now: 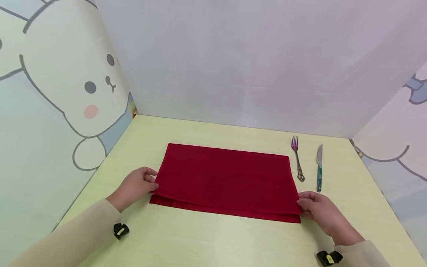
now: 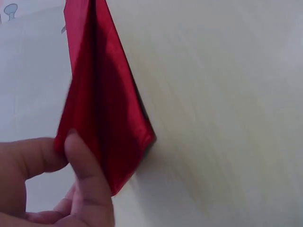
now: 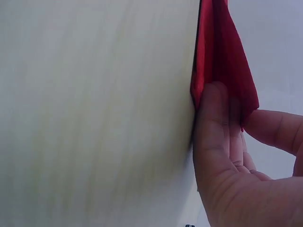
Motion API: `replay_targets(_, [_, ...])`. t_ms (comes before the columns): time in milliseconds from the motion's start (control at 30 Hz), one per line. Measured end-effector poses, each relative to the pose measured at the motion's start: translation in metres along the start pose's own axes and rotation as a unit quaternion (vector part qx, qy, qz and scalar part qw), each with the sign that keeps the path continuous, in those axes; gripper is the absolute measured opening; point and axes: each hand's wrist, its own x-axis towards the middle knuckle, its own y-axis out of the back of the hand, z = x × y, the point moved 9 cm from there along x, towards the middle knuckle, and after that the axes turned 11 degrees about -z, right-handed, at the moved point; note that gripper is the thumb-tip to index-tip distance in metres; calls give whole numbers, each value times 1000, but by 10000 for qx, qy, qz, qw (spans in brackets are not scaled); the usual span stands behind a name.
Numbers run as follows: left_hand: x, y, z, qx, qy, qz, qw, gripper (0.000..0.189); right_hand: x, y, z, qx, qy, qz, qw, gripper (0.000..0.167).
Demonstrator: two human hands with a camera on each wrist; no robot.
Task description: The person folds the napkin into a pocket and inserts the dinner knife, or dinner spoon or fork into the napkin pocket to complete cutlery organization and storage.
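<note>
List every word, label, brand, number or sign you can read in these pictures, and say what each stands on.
There is no readable text in any view.
Black device at the left wrist: yellow patch; any marking is too small to read.
Black device at the right wrist: the same.
Red cloth, fork, knife: no lettering visible.

Fork point(image 1: 298, 159) near teal-handled knife point(image 1: 319, 167) on pale tabletop point(image 1: 213, 241); cartoon figure point(image 1: 63, 70) on left wall point(image 1: 30, 167).
</note>
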Motion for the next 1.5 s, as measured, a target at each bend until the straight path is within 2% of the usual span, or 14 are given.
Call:
replay_targets(133, [-8, -12, -7, -181, 97, -241, 9995, 48, -2, 0, -2, -65, 2, 24, 10000, 36])
replay_targets(233, [-10, -19, -11, -350, 138, -277, 9989, 48, -3, 1, -2, -124, 3, 29, 9999, 36])
replay_targets(333, [-9, -21, -11, -218, 82, -204, 9995, 48, -3, 2, -2, -149, -5, 28, 9999, 37])
replay_targets(533, [-8, -16, -7, 238, 1, 141, 9996, 45, -7, 2, -3, -98, 61, 138, 9998, 37])
replay_targets(700, [-12, -15, -6, 301, -45, 297, 9991, 44, -14, -15, 2, 487, 14, -326, 9983, 34])
replay_targets(833, [-11, -16, -5, 342, -94, 367, 9987, 41, -16, -25, 9, 608, -27, -669, 9959, 29])
replay_targets(1167, [-13, -15, -5, 597, -111, 449, 9971, 41, -15, -27, 16, 594, -75, -800, 9950, 29])
replay_targets(1267, [-14, -15, -5, 275, -91, 312, 9991, 41, -15, -27, 15, 602, -19, -812, 9949, 30])
replay_targets(1333, [-13, -18, -8, -245, -33, 108, 9996, 40, -15, -28, 14, 633, 36, -869, 9942, 30])
replay_targets(1433, [-11, -21, -16, -1011, 98, -140, 9947, 39, -15, -28, 14, 746, 65, -944, 9927, 28])
replay_targets(1500, [-10, -22, -22, -1385, 184, -196, 9900, 39, -15, -28, 15, 794, 66, -985, 9919, 27])
